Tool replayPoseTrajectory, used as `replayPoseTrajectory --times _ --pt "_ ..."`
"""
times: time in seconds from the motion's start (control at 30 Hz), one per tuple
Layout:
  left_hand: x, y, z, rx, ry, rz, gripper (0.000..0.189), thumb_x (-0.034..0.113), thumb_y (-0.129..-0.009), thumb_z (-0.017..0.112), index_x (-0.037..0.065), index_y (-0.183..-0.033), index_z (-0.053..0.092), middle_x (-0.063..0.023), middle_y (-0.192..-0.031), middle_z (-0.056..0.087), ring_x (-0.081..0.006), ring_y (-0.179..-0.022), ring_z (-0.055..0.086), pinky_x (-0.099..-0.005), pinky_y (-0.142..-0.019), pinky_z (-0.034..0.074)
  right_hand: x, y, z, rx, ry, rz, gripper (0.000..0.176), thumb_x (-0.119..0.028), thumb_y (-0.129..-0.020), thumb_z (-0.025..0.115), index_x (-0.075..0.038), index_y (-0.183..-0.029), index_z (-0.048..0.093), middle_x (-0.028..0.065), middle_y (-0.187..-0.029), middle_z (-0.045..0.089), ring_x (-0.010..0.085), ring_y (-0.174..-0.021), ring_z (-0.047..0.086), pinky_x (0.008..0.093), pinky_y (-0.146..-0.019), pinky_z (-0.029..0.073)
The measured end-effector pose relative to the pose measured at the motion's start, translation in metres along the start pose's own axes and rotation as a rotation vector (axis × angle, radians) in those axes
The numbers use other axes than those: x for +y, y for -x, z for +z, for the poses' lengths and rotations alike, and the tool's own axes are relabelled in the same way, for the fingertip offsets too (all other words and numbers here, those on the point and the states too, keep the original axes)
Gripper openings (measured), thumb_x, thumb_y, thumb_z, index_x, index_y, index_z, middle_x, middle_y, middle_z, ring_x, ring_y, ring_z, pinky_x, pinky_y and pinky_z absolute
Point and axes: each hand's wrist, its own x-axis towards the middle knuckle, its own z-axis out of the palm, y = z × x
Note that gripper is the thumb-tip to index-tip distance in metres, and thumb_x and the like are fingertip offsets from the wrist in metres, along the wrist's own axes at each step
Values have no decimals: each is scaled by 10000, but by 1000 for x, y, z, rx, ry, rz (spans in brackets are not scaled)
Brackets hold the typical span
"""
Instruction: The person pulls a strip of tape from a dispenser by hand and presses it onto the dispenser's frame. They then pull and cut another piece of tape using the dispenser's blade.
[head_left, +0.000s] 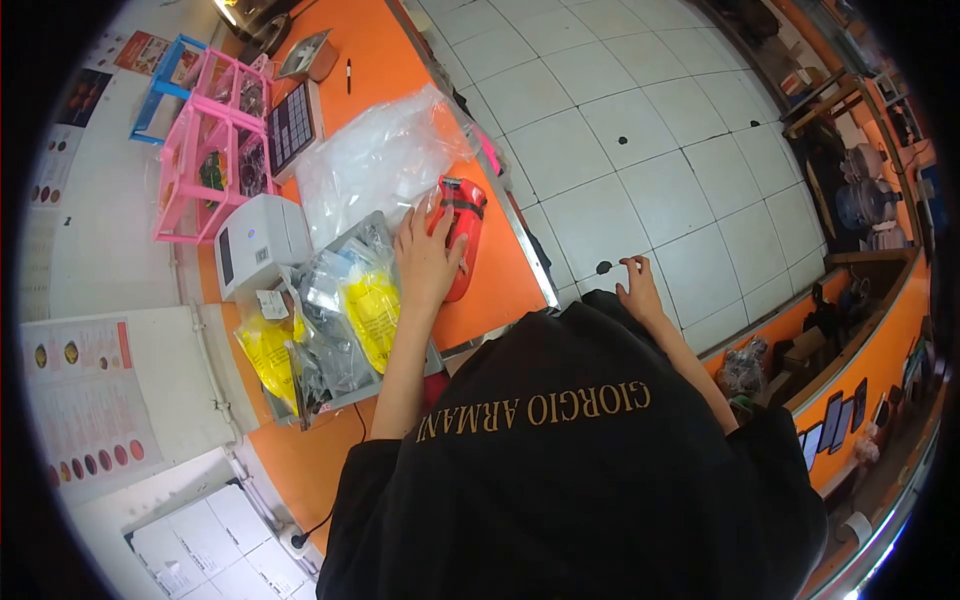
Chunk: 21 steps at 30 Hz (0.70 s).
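My left hand (426, 262) lies over the near side of a red elongated device (466, 225) with a black band, perhaps a tape dispenser. Its fingers and thumb grip the device's edge on the orange counter. Beside that wrist, a grey tray (374, 222) holds clear plastic bags and yellow printed packets (373, 312). Out over the tiled floor, away from the counter, is my right hand (642, 291). Its fingertips are drawn together in a pinch, with a small pale thing possibly between them, too small to name.
Clear plastic bags (375, 160) cover part of the orange counter (385, 50). A white label printer (262, 243), a keypad device (293, 128) and pink racks (180, 185) line the wall. A pen (349, 76) lies farther along. Phones (840, 425) rest on the orange ledge at right.
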Motion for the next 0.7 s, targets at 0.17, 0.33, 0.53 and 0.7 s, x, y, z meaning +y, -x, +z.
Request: replayPoseTrajectory --times 0.17,0.33,0.53,0.7 --pt "3 20 -23 -23 59 18 489 283 -832 631 158 -1293 524 -171 -1383 370 -384 -1269 343 -478 -1049 296 15 8 12 -22 3 54 490 -31 -732 678 -66 -1172 466 196 -1219 404 402 -1082 498 436 -904 466" --pt "-13 36 -32 76 222 3 255 153 -832 628 36 -1057 596 -187 -1244 487 -382 -1164 439 -453 -986 360 14 15 14 -30 -38 96 471 -35 -732 677 -66 -1156 476 191 -1214 406 400 -1080 502 440 -903 466" --pt "-14 32 -35 69 271 -70 194 113 -836 618 5 -995 593 -175 -1097 542 -336 -1092 511 -421 -910 422 9 22 17 -67 -58 155 435 -60 -750 663 -68 -1148 487 189 -1222 403 402 -1077 509 440 -909 461" --pt "-6 19 -27 -13 362 -183 223 80 -837 605 10 -1048 604 -169 -988 598 -304 -892 619 -382 -767 493 8 38 17 -33 -90 135 439 -21 -752 650 -53 -1157 481 218 -1190 417 415 -1031 516 442 -845 471"
